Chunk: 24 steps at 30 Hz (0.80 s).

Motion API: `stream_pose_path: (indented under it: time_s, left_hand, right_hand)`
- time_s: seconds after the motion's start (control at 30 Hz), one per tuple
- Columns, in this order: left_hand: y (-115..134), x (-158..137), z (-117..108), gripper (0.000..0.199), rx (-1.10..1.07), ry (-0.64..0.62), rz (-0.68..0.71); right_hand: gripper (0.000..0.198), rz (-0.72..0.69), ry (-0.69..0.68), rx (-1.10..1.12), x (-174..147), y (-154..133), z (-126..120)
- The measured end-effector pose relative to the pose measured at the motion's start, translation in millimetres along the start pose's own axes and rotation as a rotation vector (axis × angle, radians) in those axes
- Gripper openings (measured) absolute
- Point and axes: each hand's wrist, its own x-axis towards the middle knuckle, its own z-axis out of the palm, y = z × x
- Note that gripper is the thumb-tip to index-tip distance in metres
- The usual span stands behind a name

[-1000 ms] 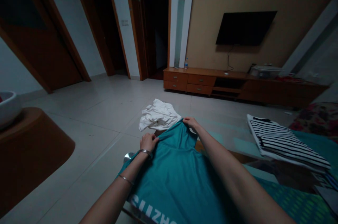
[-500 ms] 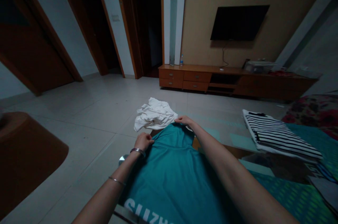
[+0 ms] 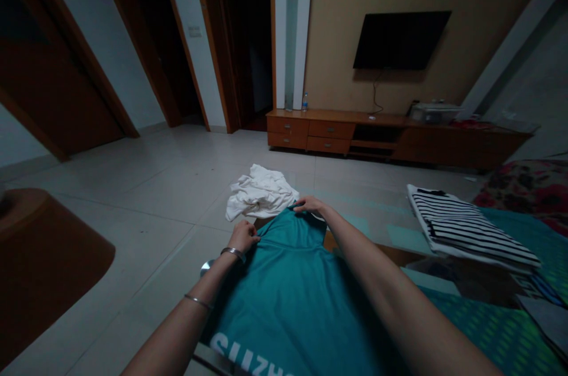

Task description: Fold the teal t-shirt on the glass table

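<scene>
Hands [image 3: 248, 235] unmoved on teal shirt's [image 3: 293, 293] far edge

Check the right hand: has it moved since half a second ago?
Barely. The right hand sits slightly lower against the white cloth, pressing the teal shirt edge down. The left hand grips the other corner.

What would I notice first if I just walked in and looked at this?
First the big teal shirt spread out in the middle, with the left hand and the right hand each pinching its far edge. Just beyond it lies a crumpled white cloth, and to the right sits a folded striped shirt. On the far wall hangs a dark TV.
</scene>
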Motion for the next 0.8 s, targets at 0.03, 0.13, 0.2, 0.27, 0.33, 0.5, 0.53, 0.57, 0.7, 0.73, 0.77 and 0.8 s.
stream_pose_path:
  time_s: [0.03,0.13,0.2,0.27,0.33,0.5,0.53,0.57,0.7,0.73,0.77,0.8]
  left_hand:
    - [-1,1,0,0.010,-0.017,-0.007,-0.004]
    - [-6,4,-2,0.009,-0.090,-0.036,-0.025]
    - [-9,4,-5,0.011,-0.161,-0.068,-0.033]
    - [-11,4,-8,0.016,-0.248,-0.118,-0.028]
    - [-11,2,-11,0.021,-0.331,-0.180,-0.020]
    - [-8,-3,-17,0.034,-0.465,-0.292,-0.049]
    - [-7,-3,-17,0.035,-0.481,-0.299,-0.055]
    - [-8,-3,-18,0.036,-0.494,-0.299,-0.059]
    - [-12,-3,-18,0.037,-0.537,-0.246,-0.075]
    - [-14,-3,-18,0.038,-0.545,-0.226,-0.080]
    - [-15,-2,-17,0.038,-0.551,-0.204,-0.087]
    - [-17,-1,-17,0.038,-0.554,-0.185,-0.096]
  right_hand:
    - [0.015,-0.008,0.022,0.010,1,1,1]
    - [0.025,-0.050,0.078,0.056,0,3,3]
    - [0.024,-0.079,0.080,0.099,-5,0,0]
    - [0.028,-0.102,0.054,0.142,-11,-2,-5]
    - [0.034,-0.128,0.031,0.212,-16,-4,-10]
    - [0.035,-0.162,0.074,0.392,-18,-5,-15]
    - [0.035,-0.170,0.094,0.404,-17,-6,-14]
    - [0.035,-0.179,0.114,0.411,-16,-6,-12]
    - [0.031,-0.177,0.196,0.410,-9,-7,-5]
    - [0.031,-0.169,0.222,0.406,-6,-6,-3]
    - [0.032,-0.161,0.252,0.402,-3,-5,0]
    - [0.033,-0.154,0.282,0.395,0,-4,2]
